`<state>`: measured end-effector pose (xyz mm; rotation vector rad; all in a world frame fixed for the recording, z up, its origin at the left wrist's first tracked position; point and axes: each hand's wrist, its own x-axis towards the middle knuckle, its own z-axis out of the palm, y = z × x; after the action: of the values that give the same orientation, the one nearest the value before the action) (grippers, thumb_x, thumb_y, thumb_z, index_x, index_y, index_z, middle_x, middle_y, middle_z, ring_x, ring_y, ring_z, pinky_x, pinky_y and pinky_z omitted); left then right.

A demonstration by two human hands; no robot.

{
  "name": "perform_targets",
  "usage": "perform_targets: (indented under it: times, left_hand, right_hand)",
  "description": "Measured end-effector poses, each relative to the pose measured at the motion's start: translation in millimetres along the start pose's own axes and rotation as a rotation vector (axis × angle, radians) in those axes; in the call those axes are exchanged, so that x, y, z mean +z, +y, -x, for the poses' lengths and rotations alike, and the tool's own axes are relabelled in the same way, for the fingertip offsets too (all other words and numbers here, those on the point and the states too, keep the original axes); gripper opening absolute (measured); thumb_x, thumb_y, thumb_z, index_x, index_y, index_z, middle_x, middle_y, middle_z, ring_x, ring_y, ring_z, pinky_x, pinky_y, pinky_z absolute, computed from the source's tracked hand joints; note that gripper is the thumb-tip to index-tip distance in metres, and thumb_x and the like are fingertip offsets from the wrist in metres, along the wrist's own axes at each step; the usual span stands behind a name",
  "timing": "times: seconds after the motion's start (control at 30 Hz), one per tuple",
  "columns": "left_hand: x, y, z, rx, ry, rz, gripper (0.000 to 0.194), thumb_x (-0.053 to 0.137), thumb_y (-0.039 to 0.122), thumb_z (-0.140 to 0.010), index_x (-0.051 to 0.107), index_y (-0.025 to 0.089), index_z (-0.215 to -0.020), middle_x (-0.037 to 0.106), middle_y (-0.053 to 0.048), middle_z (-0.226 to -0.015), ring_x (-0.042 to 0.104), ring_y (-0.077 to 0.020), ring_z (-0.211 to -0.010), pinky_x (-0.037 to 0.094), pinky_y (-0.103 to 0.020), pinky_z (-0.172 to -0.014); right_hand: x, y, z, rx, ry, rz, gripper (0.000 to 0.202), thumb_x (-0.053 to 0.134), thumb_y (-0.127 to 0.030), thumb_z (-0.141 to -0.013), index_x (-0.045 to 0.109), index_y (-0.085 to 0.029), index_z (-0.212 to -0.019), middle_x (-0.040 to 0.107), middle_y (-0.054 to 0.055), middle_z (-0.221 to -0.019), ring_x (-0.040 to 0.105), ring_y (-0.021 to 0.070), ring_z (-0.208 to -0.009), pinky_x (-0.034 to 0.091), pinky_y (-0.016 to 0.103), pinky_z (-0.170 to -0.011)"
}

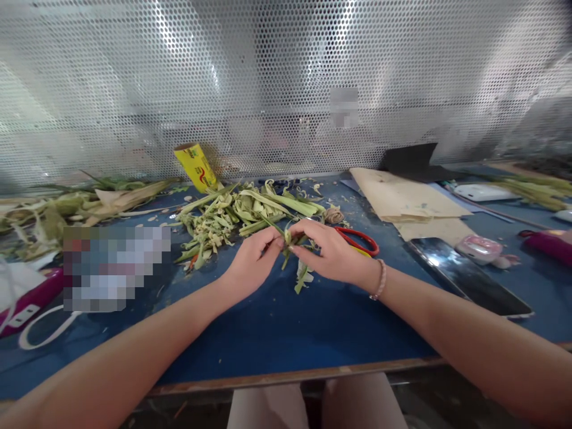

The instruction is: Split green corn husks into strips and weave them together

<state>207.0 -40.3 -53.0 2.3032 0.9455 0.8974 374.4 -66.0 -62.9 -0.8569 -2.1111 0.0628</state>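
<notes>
Between my two hands is a small green piece of folded leaf strip [287,237], pinched by the fingertips at its sides. My left hand [255,253] is closed on its left side, thumb and forefinger together. My right hand [328,249], with a beaded bracelet on the wrist, grips it from the right. A loose leafy end [302,279] hangs below the right fingers. Just behind the hands lies a heap of pale green leaf pieces [236,214]. Red-handled scissors [364,239] lie partly hidden behind my right hand.
A yellow cardboard tube [196,167] leans behind the heap. Dry leaves [102,205] lie at left. To the right are brown paper sheets [402,193], a phone [465,277] and a pink earbud case [479,248]. A perforated metal panel [277,71] stands behind the blue table [277,339].
</notes>
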Motion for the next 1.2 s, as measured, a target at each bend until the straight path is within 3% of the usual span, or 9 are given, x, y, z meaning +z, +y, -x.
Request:
perform_targets:
  times: [0.13, 0.3, 0.73, 0.9, 1.07, 1.2]
  left_hand:
    - [-2.3, -4.2, -3.1, -0.059, -0.024, 0.127, 0.024, 0.037, 0.027, -0.08, 0.036, 0.019, -0.057, 0.034, 0.003, -0.055, 0.033, -0.0102, -0.054, 0.028, -0.023, -0.052]
    - [-5.1, -4.5, -4.8, -0.097, -0.084, 0.197, 0.026, 0.038, 0.029, -0.078, 0.037, 0.018, -0.054, 0.035, 0.003, -0.053, 0.035, -0.0103, -0.053, 0.028, -0.024, -0.051]
    - [-10.9, 7.1, -1.8, -0.014, -0.052, -0.007, 0.03, 0.037, 0.029, -0.079, 0.033, 0.018, -0.051, 0.031, 0.004, -0.049, 0.032, -0.0084, -0.049, 0.025, -0.022, -0.048]
    - [-11.4, 9.6, 0.2, 0.045, -0.046, -0.058, 0.03, 0.036, 0.026, -0.08, 0.034, 0.017, -0.051, 0.031, 0.005, -0.048, 0.032, -0.0079, -0.047, 0.025, -0.021, -0.047]
    - [-12.3, 9.5, 2.0, 0.068, -0.041, -0.036, 0.03, 0.036, 0.025, -0.081, 0.036, 0.017, -0.052, 0.034, 0.005, -0.049, 0.033, -0.0077, -0.048, 0.026, -0.021, -0.047]
    - [-11.9, 9.8, 2.1, 0.058, -0.037, -0.02, 0.029, 0.035, 0.024, -0.08, 0.034, 0.017, -0.052, 0.033, 0.004, -0.049, 0.033, -0.0077, -0.048, 0.026, -0.021, -0.047]
  right_hand:
    - [-6.1, 4.2, -1.4, -0.066, -0.01, 0.051, 0.019, 0.035, -0.013, -0.085, 0.051, -0.015, -0.095, 0.058, 0.008, -0.091, 0.053, 0.0154, -0.088, 0.045, 0.031, -0.077]
    - [-9.1, 8.5, -2.9, -0.14, 0.017, 0.148, 0.017, 0.038, -0.015, -0.085, 0.055, -0.015, -0.087, 0.057, 0.007, -0.079, 0.052, 0.0158, -0.077, 0.046, 0.031, -0.071]
    - [-11.6, 3.1, -5.0, -0.103, 0.083, 0.07, 0.012, 0.049, -0.014, -0.079, 0.059, -0.016, -0.074, 0.057, 0.001, -0.063, 0.05, 0.0104, -0.061, 0.042, 0.024, -0.061]
    - [-10.2, -4.6, -6.7, 0.068, 0.085, -0.057, 0.011, 0.053, -0.014, -0.073, 0.063, -0.015, -0.07, 0.06, 0.0, -0.061, 0.051, 0.0081, -0.056, 0.039, 0.02, -0.054]
    - [-11.8, -8.5, -7.9, 0.345, -0.007, -0.234, 0.016, 0.052, -0.021, -0.074, 0.066, -0.013, -0.07, 0.051, -0.003, -0.05, 0.033, 0.0033, -0.04, 0.025, 0.018, -0.037]
    - [-13.7, -7.3, -9.2, 0.43, -0.016, -0.284, 0.02, 0.055, -0.029, -0.074, 0.067, -0.014, -0.07, 0.044, -0.005, -0.044, 0.026, 0.0029, -0.038, 0.021, 0.019, -0.036]
